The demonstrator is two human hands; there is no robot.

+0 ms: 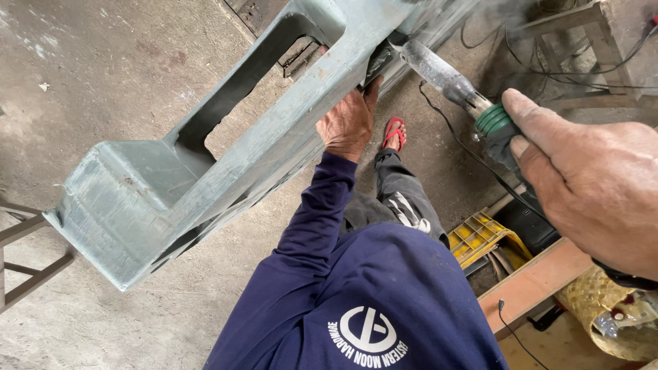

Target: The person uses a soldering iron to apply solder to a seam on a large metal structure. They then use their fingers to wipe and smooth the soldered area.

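Pallet (205, 164) of grey-green moulded plastic, propped at a slant above the concrete floor (103, 62), looks stiff, bulky and probably awkward for one hand; the left hand (348, 123) wraps its upper rail, fingers curled over the edge. Just right of that grip, the right hand (589, 185) clasps a heat tool (473, 103) whose metal nozzle meets the rail amid smoke

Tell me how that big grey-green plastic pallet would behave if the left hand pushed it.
The pallet looks stiff: thick moulded walls, no sag. Probably bulky rather than dense, given its hollow openings. Tilted on edge with only the left hand steadying it, it seems apt to tip.
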